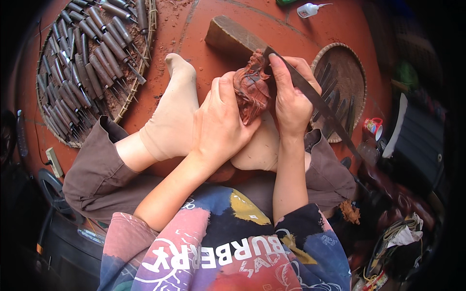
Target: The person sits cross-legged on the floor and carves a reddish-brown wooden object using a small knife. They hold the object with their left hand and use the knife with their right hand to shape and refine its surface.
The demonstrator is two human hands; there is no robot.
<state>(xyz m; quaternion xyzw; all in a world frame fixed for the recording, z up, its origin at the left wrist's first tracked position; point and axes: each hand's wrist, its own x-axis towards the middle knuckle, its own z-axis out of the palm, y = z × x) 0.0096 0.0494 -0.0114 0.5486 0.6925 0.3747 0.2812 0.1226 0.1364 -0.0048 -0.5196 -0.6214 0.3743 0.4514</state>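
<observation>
My left hand (pixel 218 121) is closed around a reddish-brown carved wooden figurine (pixel 251 92), which has flowing, wavy carved folds. The figurine stands upright between my feet, its lower end partly hidden by my hand. In my right hand (pixel 292 104) is a long, flat, dark file (pixel 318 103), pinched near its far end with the thumb on top and the fingers behind. Its tip lies at the top of the figurine, touching or very close to it. From there the file slants down to the right, past my right knee. A wooden block (pixel 235 35) lies just beyond the figurine.
A large woven tray (pixel 150 29) full of wooden-handled chisels stands at the left. At the right is a smaller woven basket (pixel 357 72) with several dark files. A small white bottle (pixel 307 10), a red-and-white cup (pixel 374 127) and wood chips lie on the red tiled floor.
</observation>
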